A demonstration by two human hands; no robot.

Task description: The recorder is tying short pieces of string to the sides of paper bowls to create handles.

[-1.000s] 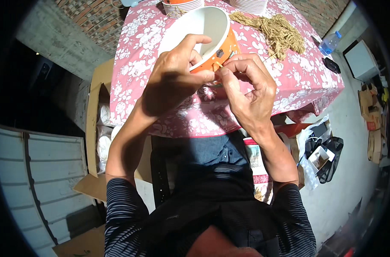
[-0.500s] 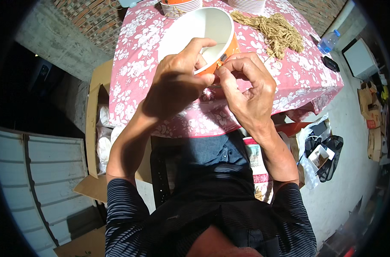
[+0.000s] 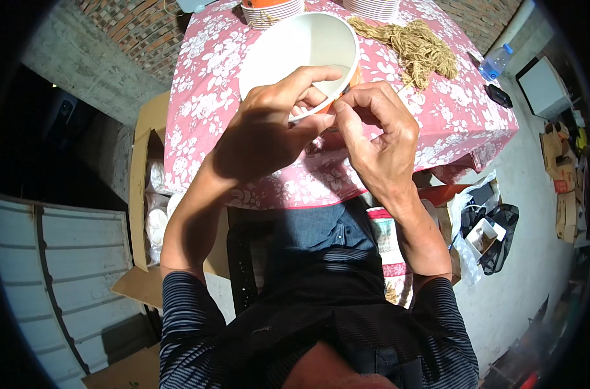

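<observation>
A large round paper tub (image 3: 279, 55), white inside and orange outside, is tipped on the table with its mouth turned up toward me. My left hand (image 3: 275, 117) grips its near rim, the fingers inside and the thumb against the outer wall. Beside that thumb, my right hand (image 3: 379, 126) pinches thumb and forefinger together at the tub's orange side, just under the rim. Whatever lies between those fingertips is too small and covered to make out. A bundle of tan twine (image 3: 415, 52) lies loosely to the right of the tub.
A pink flowered cloth (image 3: 201, 97) covers the table. Stacked tubs (image 3: 273, 14) and a second stack (image 3: 373, 8) stand at the far edge. Toward the right corner are a water bottle (image 3: 496, 63) and a black case (image 3: 499, 96). An open cardboard box (image 3: 139, 194) sits left of the table.
The tub has shifted slightly to the right and turned a little, so less of its orange side shows. My right fingertips moved slightly right; the small bit at them is now hidden.
</observation>
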